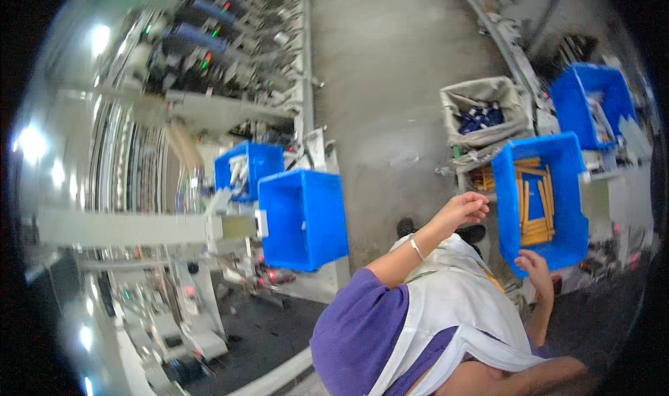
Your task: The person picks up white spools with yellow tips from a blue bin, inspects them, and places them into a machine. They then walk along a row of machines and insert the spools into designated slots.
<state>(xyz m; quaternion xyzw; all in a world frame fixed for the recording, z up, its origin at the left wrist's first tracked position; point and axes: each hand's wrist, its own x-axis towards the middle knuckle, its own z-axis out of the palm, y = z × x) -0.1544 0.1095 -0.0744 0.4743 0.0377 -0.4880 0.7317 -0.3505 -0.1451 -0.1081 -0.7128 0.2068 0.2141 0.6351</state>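
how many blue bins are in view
4: at left, a nearer bin and a farther bin; at right, a bin with yellow tubes and another bin beyond it. More may be hidden.

The person's left arm [418, 247] extends forward, left hand [463, 211] half curled, pointing right; right hand [536, 269] nearer, fingers [524, 259] loosely bent.

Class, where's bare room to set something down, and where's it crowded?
Free: the floor between the left machines and cloth bin; a small patch among yellow tubes in the nearer right blue box. Crowded: the cloth bin, holding dark blue pieces.
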